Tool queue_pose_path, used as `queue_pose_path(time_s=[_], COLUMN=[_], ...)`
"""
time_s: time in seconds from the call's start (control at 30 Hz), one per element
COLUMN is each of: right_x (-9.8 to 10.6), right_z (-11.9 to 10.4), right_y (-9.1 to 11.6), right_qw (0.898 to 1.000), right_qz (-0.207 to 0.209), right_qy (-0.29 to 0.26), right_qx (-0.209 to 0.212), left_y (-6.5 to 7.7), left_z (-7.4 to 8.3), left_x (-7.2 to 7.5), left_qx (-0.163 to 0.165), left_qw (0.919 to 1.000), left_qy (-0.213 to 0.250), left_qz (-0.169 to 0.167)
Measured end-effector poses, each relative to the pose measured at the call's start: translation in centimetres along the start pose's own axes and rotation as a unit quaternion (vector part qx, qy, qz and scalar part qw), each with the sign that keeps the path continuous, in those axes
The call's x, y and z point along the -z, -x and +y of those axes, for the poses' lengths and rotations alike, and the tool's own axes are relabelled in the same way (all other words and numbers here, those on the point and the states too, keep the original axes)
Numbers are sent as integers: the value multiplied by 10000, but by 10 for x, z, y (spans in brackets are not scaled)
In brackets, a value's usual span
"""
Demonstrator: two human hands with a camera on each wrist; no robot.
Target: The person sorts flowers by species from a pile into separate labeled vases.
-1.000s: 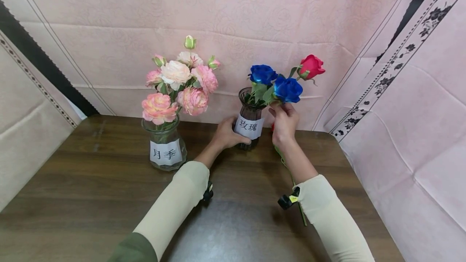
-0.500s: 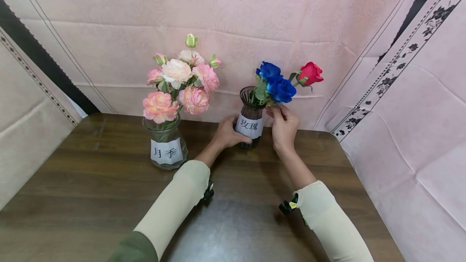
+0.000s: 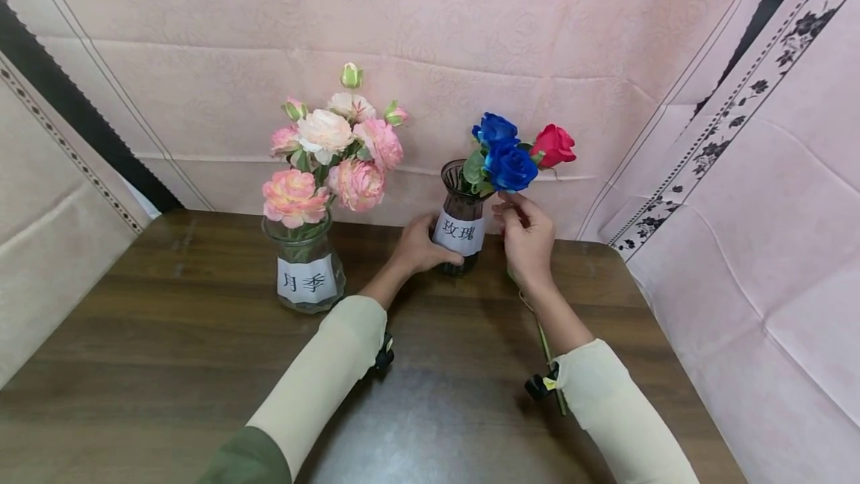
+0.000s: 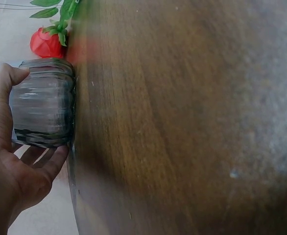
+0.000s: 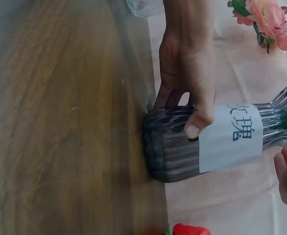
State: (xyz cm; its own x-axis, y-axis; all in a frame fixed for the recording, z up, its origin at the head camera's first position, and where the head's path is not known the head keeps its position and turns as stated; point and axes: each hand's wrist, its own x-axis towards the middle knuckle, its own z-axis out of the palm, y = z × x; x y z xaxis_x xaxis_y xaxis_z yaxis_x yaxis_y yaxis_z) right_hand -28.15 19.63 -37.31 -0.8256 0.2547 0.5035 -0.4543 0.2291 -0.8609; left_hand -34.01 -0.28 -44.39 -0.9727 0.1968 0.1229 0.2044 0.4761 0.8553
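Note:
My left hand (image 3: 419, 246) grips the lower part of a dark ribbed glass vase (image 5: 170, 147) with a white paper label (image 3: 460, 234), thumb across the front. The vase stands near the table's back edge. Two blue roses (image 3: 510, 166) and a red rose (image 3: 554, 146) lean right from its mouth. My right hand (image 3: 529, 245) is beside the vase neck, bent fingertips right under the lower blue rose; I cannot tell whether they pinch a stem. Another red rose (image 4: 46, 43) lies on the table right of the vase, its stem (image 3: 546, 342) running toward the front.
To the left stands a clear glass vase (image 3: 310, 251) with a white label (image 3: 305, 280), holding pink and cream flowers (image 3: 356, 185). Pink cloth (image 3: 430, 13) hangs behind the wooden table (image 3: 201, 364) and along both sides.
The blue roses have shifted left and closer together, and the upright red rose has moved left and down. My right hand stays by the vase neck; my left hand has not moved.

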Motion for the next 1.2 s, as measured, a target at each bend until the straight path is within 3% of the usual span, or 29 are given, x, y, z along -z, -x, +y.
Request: queue_pose_path(time_s=[0.1, 0.33, 0.77, 0.97, 1.2], right_x=[7, 29, 85, 112, 137], right_z=[4, 14, 31, 36, 48], right_y=[1, 1, 4, 6, 14], right_qw=[9997, 9984, 9873, 9756, 9485], right_qz=[-11, -14, -308, -842, -1577], right_qy=[-20, -36, -125, 122, 619], right_qx=[-241, -568, -1551, -2023, -2678], left_y=[-1, -16, 4, 4, 6], left_z=[-1, -21, 1, 4, 5], left_x=[0, -5, -1, 0, 1], left_qx=[10, -72, -61, 20, 99], left_qw=[10000, 9999, 9999, 10000, 9999], left_qy=[-22, -75, 88, 12, 102], left_qz=[-2, 80, 69, 9, -10])
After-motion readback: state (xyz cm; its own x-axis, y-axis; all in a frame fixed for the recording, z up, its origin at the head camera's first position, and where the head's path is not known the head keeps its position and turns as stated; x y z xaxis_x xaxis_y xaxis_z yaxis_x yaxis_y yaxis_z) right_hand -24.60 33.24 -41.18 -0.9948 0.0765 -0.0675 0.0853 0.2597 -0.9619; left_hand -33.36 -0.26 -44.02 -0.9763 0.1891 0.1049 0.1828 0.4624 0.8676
